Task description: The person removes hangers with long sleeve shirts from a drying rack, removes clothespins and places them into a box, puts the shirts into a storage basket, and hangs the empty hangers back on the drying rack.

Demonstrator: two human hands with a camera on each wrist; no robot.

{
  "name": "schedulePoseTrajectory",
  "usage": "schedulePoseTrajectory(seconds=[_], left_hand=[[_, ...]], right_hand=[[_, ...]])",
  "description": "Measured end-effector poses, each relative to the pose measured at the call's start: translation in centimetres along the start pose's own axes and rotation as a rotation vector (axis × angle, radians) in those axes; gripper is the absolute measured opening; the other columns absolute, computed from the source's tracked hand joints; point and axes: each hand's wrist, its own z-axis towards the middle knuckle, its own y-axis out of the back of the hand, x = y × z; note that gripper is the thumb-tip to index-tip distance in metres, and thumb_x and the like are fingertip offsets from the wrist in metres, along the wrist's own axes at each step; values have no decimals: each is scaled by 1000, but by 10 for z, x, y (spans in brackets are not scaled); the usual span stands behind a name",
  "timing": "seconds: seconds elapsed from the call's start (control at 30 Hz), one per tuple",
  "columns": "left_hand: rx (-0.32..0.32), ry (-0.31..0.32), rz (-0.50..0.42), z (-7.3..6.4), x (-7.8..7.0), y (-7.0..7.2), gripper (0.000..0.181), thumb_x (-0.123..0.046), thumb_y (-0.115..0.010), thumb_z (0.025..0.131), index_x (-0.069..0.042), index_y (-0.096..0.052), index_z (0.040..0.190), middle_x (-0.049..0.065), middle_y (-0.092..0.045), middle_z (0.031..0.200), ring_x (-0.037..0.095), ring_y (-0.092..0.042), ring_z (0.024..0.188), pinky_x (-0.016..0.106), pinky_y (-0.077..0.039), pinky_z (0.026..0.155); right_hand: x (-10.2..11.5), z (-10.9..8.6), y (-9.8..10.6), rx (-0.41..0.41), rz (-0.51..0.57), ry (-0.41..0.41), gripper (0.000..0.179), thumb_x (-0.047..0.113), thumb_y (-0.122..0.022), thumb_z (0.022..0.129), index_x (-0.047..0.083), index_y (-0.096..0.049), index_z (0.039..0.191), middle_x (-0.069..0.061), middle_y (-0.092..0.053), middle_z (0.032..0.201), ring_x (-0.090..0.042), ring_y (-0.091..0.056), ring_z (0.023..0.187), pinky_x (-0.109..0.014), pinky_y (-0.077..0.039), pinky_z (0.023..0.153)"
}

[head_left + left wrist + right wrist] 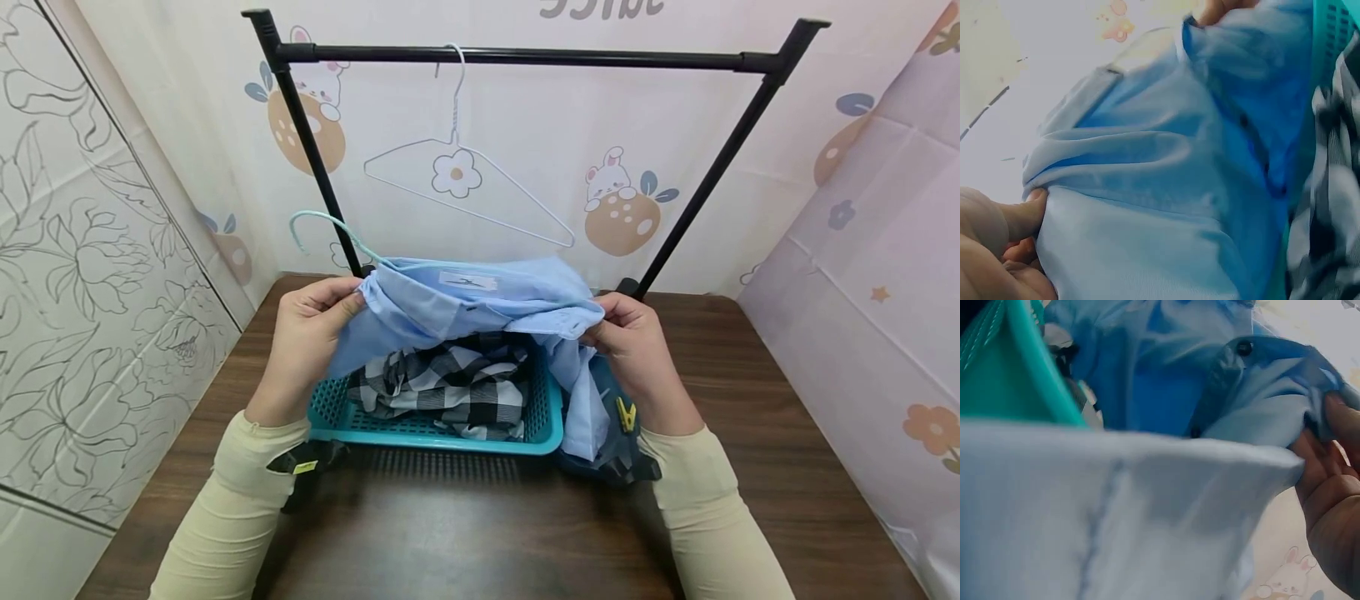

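A light blue button-up shirt (420,308) is held up by both hands above a basket. My left hand (311,337) pinches its left side between thumb and fingers, and the left wrist view shows the thumb pressing the cloth. On the other side my right hand (633,350) grips the shirt near its buttoned edge, thumb on top. A mint-green hanger (322,215) sticks out of the shirt's collar opening, its hook pointing left; most of its body is hidden by cloth. One sleeve droops on the right, over the basket's side.
Under the shirt stands a teal basket (450,443) with a black-and-white checked garment (442,387). Beside it on the right lies a dark blue item with a yellow clip (626,414). Behind, a black rack (600,58) carries a bare white hanger (468,212). Everything is on a wooden table (480,533).
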Motion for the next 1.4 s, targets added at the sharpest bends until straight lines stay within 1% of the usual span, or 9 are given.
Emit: schedulePoseTrajectory(seconds=[0.13, 0.3, 0.47, 0.67, 0.77, 0.9, 1.1, 1.2, 1.4], left_hand=[[-20, 21, -57, 0, 1, -1, 15, 0, -71, 94, -10, -81, 98, -6, -77, 91, 7, -70, 83, 21, -58, 72], [-24, -12, -23, 1, 1, 0, 10, -2, -73, 94, -1, -79, 102, -5, -77, 90, 8, -70, 81, 21, -58, 71], [-16, -31, -2, 1, 0, 0, 11, -4, -73, 94, 2, -78, 103, -5, -77, 90, 8, -69, 80, 21, -57, 69], [-4, -9, 58, -2, -2, -1, 14, -10, -74, 95, 0, -78, 104, -4, -77, 90, 9, -69, 80, 21, -57, 68], [4, 0, 89, -3, -3, -2, 15, -11, -74, 95, 0, -78, 105, -5, -77, 91, 9, -70, 81, 21, -57, 70], [15, 3, 112, -5, -4, -4, 16, -10, -73, 96, 2, -77, 105, -7, -77, 90, 8, -70, 80, 21, -57, 70], [36, -8, 141, -8, -4, -9, 15, -9, -74, 95, 2, -77, 104, -5, -77, 88, 7, -68, 77, 20, -54, 65], [53, -19, 156, -9, -3, -11, 14, -9, -74, 95, 1, -78, 104, -6, -77, 89, 7, -68, 79, 21, -54, 66], [108, -39, 161, -11, 1, -14, 12, -6, -73, 95, -2, -79, 105, -6, -77, 91, 9, -66, 80, 22, -56, 70]], right_hand=[[3, -2, -4, 24, -205, -22, 12, 5, -69, 98, 3, -77, 106, -2, -72, 98, -18, -64, 84, -25, -60, 78], [7, -5, -10, 37, -492, 3, 14, 12, -72, 97, 4, -75, 109, -2, -72, 104, -19, -63, 87, -22, -59, 80], [12, -9, -17, 103, -782, 122, 13, 7, -73, 95, 13, -75, 107, 0, -73, 102, -15, -63, 83, -21, -58, 77], [13, -14, -28, 274, -1021, 300, 21, 3, -76, 91, 13, -75, 109, -3, -75, 112, -20, -69, 98, -44, -60, 88], [10, -15, -33, 374, -1084, 332, 22, 6, -75, 92, 14, -74, 112, -3, -75, 117, -21, -70, 105, -46, -58, 93], [5, -16, -38, 462, -1123, 320, 21, 8, -74, 94, 17, -73, 112, 3, -75, 113, -14, -68, 97, -40, -59, 90], [-5, -18, -47, 530, -1196, 341, 20, 9, -75, 92, 19, -74, 110, 7, -73, 104, -9, -64, 88, -33, -59, 84], [-9, -20, -52, 562, -1234, 339, 18, 10, -76, 92, 18, -75, 108, 7, -73, 102, -10, -65, 88, -33, -59, 83], [-12, -23, -57, 633, -1256, 274, 18, 16, -74, 96, 19, -75, 113, 7, -73, 105, -9, -65, 91, -33, -58, 84]])
